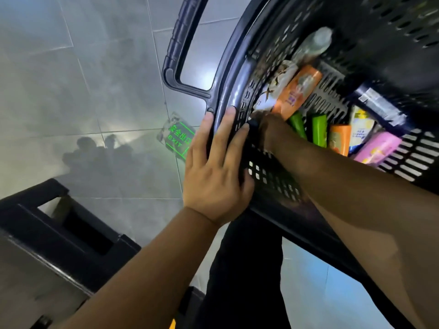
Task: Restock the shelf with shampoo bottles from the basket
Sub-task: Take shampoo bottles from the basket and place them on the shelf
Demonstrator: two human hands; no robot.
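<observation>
Bottles (pixel 297 91) lie just beside right hand's (pixel 275 131) fingers (pixel 262 119) in basket (pixel 273 176).

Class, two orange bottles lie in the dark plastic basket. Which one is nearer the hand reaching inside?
The larger orange bottle, right beside the right hand. Two green bottles lie between that hand and the smaller orange bottle.

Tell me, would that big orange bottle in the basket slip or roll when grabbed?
Possibly slippery: the big orange bottle looks glossy plastic. Unlikely to roll far, since it lies against a white pack near the basket wall. Probably stiff, not floppy.
</observation>
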